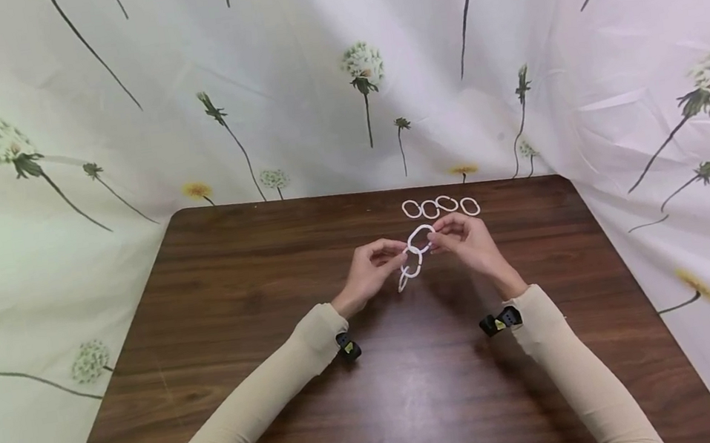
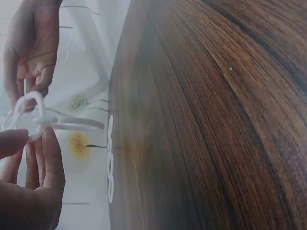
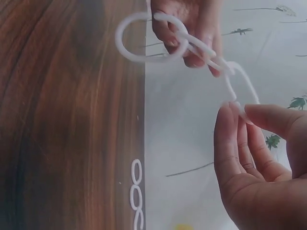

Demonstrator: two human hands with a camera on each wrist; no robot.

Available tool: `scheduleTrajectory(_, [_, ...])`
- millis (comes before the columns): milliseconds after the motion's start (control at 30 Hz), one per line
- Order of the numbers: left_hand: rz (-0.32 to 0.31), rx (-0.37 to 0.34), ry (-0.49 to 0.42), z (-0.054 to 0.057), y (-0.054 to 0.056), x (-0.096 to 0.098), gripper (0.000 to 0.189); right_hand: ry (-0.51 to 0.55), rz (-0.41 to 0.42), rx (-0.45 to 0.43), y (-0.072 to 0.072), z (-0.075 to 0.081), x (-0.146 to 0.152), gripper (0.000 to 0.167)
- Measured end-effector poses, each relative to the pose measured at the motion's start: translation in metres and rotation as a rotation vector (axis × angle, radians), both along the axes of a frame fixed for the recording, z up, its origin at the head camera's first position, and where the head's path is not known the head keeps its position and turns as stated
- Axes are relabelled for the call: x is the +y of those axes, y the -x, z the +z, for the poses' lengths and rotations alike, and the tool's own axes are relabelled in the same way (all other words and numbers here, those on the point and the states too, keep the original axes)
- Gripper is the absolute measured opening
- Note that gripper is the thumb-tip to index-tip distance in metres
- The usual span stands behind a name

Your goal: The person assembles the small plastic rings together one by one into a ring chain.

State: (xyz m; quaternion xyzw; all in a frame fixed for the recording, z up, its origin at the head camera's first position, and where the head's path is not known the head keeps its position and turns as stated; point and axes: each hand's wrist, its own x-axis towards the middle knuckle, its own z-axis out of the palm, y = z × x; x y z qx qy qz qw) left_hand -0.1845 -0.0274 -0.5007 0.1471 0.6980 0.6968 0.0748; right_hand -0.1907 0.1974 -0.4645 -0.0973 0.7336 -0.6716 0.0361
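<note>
Three white plastic links are joined in a short chain held up over the table. My left hand [image 1: 367,274] pinches the middle link [image 1: 419,265] between thumb and fingers. On the right, my right hand [image 1: 474,245] pinches the far end of the upper link [image 1: 420,228] with thumb and fingertips. From the middle link the third link [image 1: 401,285] dangles free; in the right wrist view this end link [image 3: 121,43] shows a small gap in its loop. Both hands are close together, with the chain between them.
Several loose white links [image 1: 469,198] lie in a row near the far edge of the dark wooden table [image 1: 253,265], just beyond the right hand. A flower-printed curtain [image 1: 313,107] hangs behind and along the sides of the table.
</note>
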Motion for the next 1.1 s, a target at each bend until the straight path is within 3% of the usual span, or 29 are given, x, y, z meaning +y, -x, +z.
scheduleTrajectory(333, [-0.004, -0.031, -0.027, -0.001, 0.003, -0.002, 0.025, -0.043, 0.028, 0.003, 0.000, 0.009, 0.003, 0.033])
scheduleTrajectory(733, [-0.016, -0.060, -0.091, -0.003, 0.002, -0.006, 0.022, -0.091, 0.051, 0.014, -0.002, 0.015, 0.000, 0.024])
scheduleTrajectory(1100, [-0.008, -0.025, -0.078, 0.014, 0.007, -0.009, 0.025, -0.127, 0.065, 0.002, -0.003, 0.013, -0.001, 0.022])
